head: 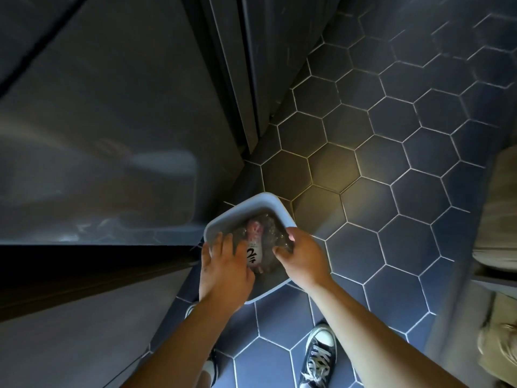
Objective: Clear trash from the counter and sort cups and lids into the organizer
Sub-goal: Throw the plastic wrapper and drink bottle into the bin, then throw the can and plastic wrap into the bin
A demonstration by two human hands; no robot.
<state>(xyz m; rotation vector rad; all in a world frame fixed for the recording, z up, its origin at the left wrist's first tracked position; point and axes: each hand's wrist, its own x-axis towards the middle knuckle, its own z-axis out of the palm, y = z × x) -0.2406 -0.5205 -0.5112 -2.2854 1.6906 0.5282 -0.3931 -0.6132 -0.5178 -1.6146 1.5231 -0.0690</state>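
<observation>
Crumpled plastic trash (258,233) being packed into the grey bin (251,198).

Best pressed down evenly and released low, so nothing springs back over the rim. The trash lies inside the bin between both hands. The right hand (303,257) has a curled grip on its near-right edge, while the left hand (223,266) presses on top with straight fingers and holds nothing. The bin stands on the tiled floor (391,191).

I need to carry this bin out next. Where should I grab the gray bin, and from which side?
Probably the rim of the gray bin, from above at the far and right edges. It stands upright on the tiled floor and the lip is exposed there. The cabinet crowds its left side, and crumpled plastic fills the inside.
</observation>
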